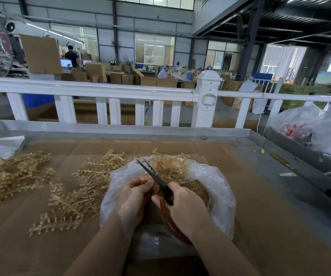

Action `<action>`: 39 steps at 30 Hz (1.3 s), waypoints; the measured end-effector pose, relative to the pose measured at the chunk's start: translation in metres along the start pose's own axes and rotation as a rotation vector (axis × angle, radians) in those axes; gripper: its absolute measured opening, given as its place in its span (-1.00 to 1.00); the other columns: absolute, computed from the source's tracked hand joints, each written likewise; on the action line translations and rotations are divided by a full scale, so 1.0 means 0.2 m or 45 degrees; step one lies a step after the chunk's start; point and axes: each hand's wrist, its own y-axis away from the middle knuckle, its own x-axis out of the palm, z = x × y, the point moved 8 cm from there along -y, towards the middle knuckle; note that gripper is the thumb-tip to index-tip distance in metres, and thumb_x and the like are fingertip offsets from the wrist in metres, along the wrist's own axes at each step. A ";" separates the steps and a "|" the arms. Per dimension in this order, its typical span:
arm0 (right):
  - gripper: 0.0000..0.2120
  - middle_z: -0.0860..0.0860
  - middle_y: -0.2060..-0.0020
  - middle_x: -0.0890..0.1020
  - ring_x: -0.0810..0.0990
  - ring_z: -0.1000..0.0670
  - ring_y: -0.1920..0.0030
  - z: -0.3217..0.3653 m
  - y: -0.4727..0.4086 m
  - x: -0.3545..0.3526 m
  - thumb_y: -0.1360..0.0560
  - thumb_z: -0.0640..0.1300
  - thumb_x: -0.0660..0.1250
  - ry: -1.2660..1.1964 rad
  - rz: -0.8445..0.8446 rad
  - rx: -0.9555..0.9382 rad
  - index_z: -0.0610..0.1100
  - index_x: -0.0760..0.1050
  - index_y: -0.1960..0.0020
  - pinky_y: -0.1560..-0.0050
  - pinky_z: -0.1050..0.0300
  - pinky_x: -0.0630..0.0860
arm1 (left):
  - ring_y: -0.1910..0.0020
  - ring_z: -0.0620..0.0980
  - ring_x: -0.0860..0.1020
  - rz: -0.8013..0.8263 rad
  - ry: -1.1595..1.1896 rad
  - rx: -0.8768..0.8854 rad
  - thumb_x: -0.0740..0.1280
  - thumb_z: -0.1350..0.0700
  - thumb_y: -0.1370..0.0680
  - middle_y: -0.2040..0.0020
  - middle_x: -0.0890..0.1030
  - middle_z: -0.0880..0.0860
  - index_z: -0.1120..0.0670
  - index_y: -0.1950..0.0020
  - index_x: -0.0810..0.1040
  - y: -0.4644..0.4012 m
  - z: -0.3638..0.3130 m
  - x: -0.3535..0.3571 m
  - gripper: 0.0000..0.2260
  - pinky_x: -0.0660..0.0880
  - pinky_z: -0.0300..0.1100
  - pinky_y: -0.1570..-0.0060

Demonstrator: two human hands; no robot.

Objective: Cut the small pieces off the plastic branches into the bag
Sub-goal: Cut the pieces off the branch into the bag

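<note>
Over the open bag (218,188), the right hand (186,208) grips the scissors (161,183), blades parted and pointing up-left away from the body; the left hand (134,196), just left of them, pinches a plastic branch (156,187) feeding rightward into the blades; uncut branches (77,196) lie farther left

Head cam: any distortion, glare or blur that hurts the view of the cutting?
Head view: wide-angle bends the white railing; windows and the far-right doorway blow out. Light on the table is soft, no hard shadows. The bag shows mild sheen. Scissors, left hand and right hand are sharp; the branch between them is mostly hidden.
</note>
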 end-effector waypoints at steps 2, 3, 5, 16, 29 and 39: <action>-0.63 0.06 0.09 0.58 0.56 0.01 0.04 0.01 -0.01 0.01 -0.49 0.31 0.19 -0.008 0.007 0.005 0.04 0.42 -0.09 0.01 0.12 0.51 | 0.23 0.16 0.58 0.001 -0.032 -0.005 0.28 0.34 -0.54 0.21 0.58 0.24 0.28 0.08 0.53 0.01 0.00 0.00 -0.95 0.57 -0.02 0.18; -0.63 0.06 0.10 0.58 0.56 0.01 0.05 0.01 -0.01 0.01 -0.49 0.31 0.19 -0.004 0.009 0.003 0.04 0.42 -0.09 0.02 0.12 0.51 | 0.28 0.12 0.58 0.005 -0.021 -0.003 0.27 0.34 -0.54 0.24 0.58 0.22 0.26 0.11 0.53 0.01 0.00 0.00 -0.94 0.58 -0.06 0.25; -0.63 0.07 0.10 0.59 0.56 0.02 0.05 0.01 -0.01 0.00 -0.49 0.30 0.20 0.001 0.012 -0.006 0.04 0.43 -0.09 0.03 0.13 0.50 | 0.34 0.08 0.56 -0.003 0.010 -0.005 0.27 0.36 -0.53 0.29 0.57 0.19 0.23 0.18 0.52 0.01 -0.01 0.00 -0.89 0.55 -0.10 0.30; -0.61 0.05 0.09 0.63 0.60 0.02 0.04 0.01 -0.02 -0.01 -0.48 0.26 0.26 -0.045 0.073 0.041 0.00 0.49 -0.12 -0.02 0.10 0.54 | 0.28 0.11 0.54 0.048 0.062 0.002 0.25 0.39 -0.52 0.28 0.55 0.20 0.21 0.27 0.49 0.01 -0.01 0.02 -0.81 0.52 -0.05 0.16; -0.70 0.16 0.19 0.59 0.55 0.15 0.14 0.02 0.00 -0.11 -0.47 0.30 0.24 -0.053 -0.104 0.015 0.11 0.45 -0.02 0.19 0.28 0.41 | 0.26 0.14 0.57 0.058 -0.010 -0.033 0.28 0.30 -0.56 0.20 0.57 0.24 0.19 0.16 0.54 0.02 -0.02 0.04 -0.88 0.58 -0.04 0.19; -0.81 0.17 0.33 0.52 0.48 0.17 0.29 0.09 -0.07 -0.41 -0.48 0.22 0.28 -0.250 -0.448 -0.044 0.12 0.39 0.08 0.30 0.40 0.37 | 0.28 0.04 0.54 -0.090 -0.003 0.204 0.28 0.33 -0.56 0.25 0.57 0.11 0.14 0.09 0.45 -0.04 -0.31 0.25 -0.89 0.55 -0.09 0.14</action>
